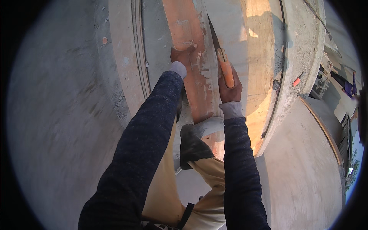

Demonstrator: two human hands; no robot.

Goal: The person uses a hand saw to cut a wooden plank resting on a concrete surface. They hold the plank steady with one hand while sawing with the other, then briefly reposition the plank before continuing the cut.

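Note:
A handsaw point(224, 63) with a dark tapering blade and an orange-brown handle is in my right hand point(231, 89). Its blade points away from me, along the right edge of a reddish-brown plank point(199, 90) streaked with grey mortar. My left hand point(183, 56) grips that plank near its left edge; the thumb lies across the top, while the other fingers are mostly hidden. Nearer to me, my foot in a grey, dusty shoe point(209, 125) rests on the same plank.
A pale wooden board point(260, 57) lies to the right, beside a rough concrete ledge point(301, 50) carrying a small red object point(296, 81). Long strips point(138, 46) and rubble point(119, 97) lie to the left. Another person point(348, 88) is far off at the right.

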